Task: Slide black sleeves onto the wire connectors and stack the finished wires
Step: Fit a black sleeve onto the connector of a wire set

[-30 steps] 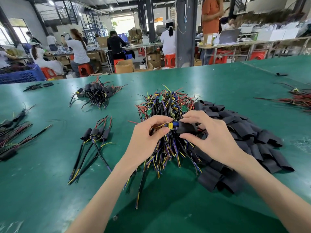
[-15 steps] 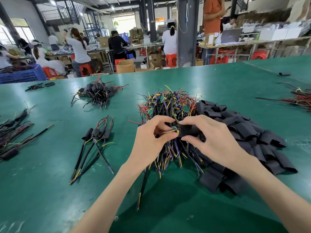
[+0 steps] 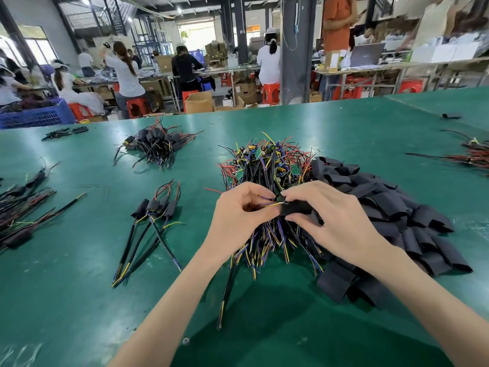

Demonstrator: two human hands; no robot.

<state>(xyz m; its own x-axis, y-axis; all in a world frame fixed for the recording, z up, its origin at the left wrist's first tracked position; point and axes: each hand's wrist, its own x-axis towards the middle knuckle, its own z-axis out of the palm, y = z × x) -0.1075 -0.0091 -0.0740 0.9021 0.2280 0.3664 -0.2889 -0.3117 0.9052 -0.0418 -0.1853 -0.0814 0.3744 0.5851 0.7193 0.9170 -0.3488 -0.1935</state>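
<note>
connector hidden between left hand and right hand

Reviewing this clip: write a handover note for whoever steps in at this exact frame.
Left hand pinches the wire by its yellow and purple leads; right hand grips a black sleeve at its connector end, connector hidden.
Unsleeved wires are heaped behind the hands, loose sleeves piled to the right, finished wires lie left.
Done: a few sleeved wires stacked. Left: seat this sleeve, stack it, work through the heap.
</note>
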